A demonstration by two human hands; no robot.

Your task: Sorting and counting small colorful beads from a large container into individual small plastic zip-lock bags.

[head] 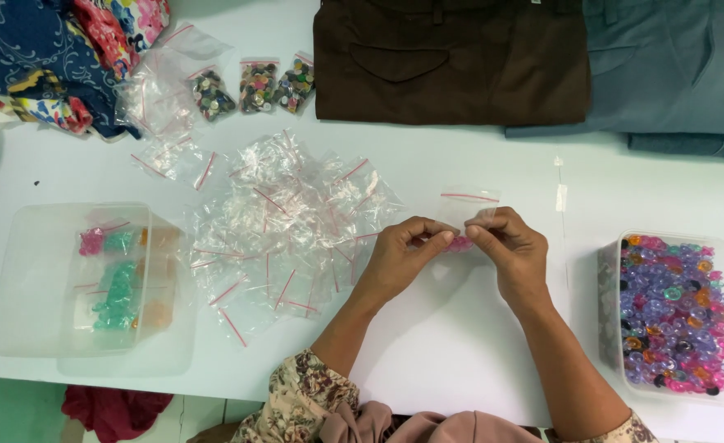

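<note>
- My left hand (401, 256) and my right hand (511, 246) meet over the middle of the white table (460, 344), fingertips almost touching each other.
- Between them I hold a small clear zip bag (469, 209) with a red seal strip along its top; it stands up from my fingers, its upper part rising above both hands, away from me.
- The fingers of my left hand are curled in and pinch the bag's lower left edge; my right hand is closed the same way, thumb and forefinger nipping the lower right edge.
- A few pink beads (459, 244) show at the bottom of the bag, right in the gap between my two hands.
- Just left of my left hand lies a loose heap of empty clear bags (284, 221) with red strips, close by but not touching it.
- Further left sits a clear plastic box (26, 283) with filled bags of pink, green and orange beads inside.
- To the right of my right hand, well apart, stands a clear tub of mixed coloured beads (673, 312), mostly purple and pink.
- At the far edge lie three small bags of buttons (257, 86), a brown garment (452, 61), a blue-grey garment (673, 74) and patterned cloth (42, 57).
</note>
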